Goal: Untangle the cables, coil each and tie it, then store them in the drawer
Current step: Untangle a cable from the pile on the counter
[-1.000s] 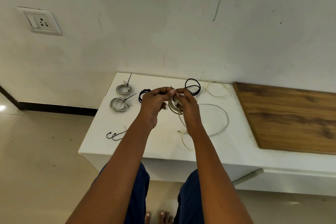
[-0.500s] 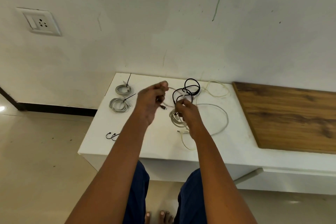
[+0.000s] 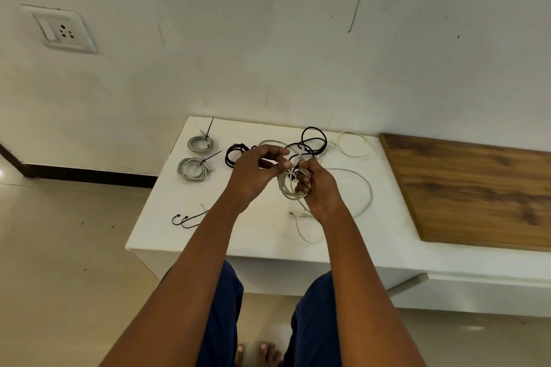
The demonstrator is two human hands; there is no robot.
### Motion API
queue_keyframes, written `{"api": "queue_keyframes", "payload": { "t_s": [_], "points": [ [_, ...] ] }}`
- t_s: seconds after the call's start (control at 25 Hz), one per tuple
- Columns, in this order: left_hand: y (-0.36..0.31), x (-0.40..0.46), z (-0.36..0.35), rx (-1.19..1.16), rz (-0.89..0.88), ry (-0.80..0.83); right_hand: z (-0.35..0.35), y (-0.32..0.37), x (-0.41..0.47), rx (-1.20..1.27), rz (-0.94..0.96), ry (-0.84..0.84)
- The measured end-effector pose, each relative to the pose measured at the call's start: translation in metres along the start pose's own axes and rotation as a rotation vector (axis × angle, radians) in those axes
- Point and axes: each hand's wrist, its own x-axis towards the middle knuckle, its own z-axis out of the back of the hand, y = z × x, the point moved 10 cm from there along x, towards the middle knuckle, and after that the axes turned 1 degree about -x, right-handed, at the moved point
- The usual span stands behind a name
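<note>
My right hand (image 3: 317, 188) grips a small coil of grey-white cable (image 3: 287, 189) above the white table (image 3: 268, 235). My left hand (image 3: 255, 171) is just left of it, its fingers curled and its fingertips pinching something thin at the coil's top; what it pinches is too small to make out. Two tied grey coils (image 3: 200, 143) (image 3: 193, 169) lie at the table's back left, and a black coil (image 3: 234, 153) lies beside them. Loose black cable (image 3: 313, 140) and white cable (image 3: 362, 188) lie tangled behind and to the right of my hands.
Black cable ties (image 3: 186, 219) lie near the table's front left edge. A wooden panel (image 3: 477, 191) covers the table's right part. The wall behind carries a power socket (image 3: 61, 30). A drawer handle (image 3: 408, 284) shows below the front edge.
My hands had drawn apart half a second ago; now the left hand is back close to the coil. The coil in my right hand looks tighter and sits slightly higher.
</note>
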Motion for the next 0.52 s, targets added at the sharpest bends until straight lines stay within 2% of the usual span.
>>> {"api": "queue_keyframes", "payload": {
  "t_s": [0.16, 0.28, 0.44, 0.52],
  "points": [
    [-0.014, -0.002, -0.011, 0.11, -0.104, 0.022, -0.003, 0.0, -0.003, -0.057, 0.017, 0.014],
    [-0.014, -0.003, -0.01, 0.133, -0.108, -0.043, -0.007, 0.003, -0.007, -0.121, 0.041, 0.024],
    [-0.014, -0.002, -0.004, 0.042, -0.091, -0.137, -0.013, 0.016, -0.013, -0.304, 0.151, 0.015],
    [-0.008, -0.002, 0.004, -0.106, -0.054, -0.202, -0.02, 0.02, -0.015, -0.363, 0.189, 0.04]
  ]
}}
